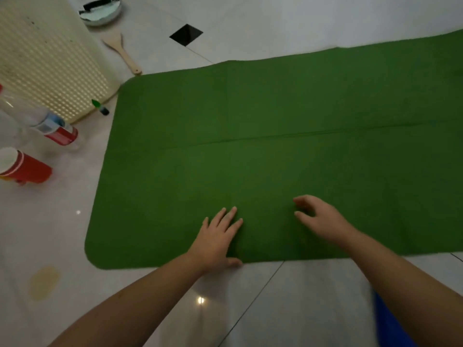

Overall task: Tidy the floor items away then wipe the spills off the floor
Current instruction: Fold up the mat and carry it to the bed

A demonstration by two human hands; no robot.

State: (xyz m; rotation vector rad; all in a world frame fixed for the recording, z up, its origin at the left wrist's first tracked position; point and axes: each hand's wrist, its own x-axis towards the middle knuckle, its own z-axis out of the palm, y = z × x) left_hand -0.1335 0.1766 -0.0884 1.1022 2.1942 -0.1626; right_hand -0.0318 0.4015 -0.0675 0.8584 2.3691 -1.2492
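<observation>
Left grip (pixel 216 240) lies flat on green mat (pixel 300 108) by its near edge.

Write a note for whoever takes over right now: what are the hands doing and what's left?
Left hand lies flat on the green mat near its front edge. Right hand is over the mat, fingers loosely curled, holding nothing.
On the floor by the cream basket: red cups, plastic bottle, small green-capped bottle, wooden spatula, metal bowl.
Yellowish spill front left, unwiped.
Done: nothing visible. Left: tidy the items, then wipe.
</observation>
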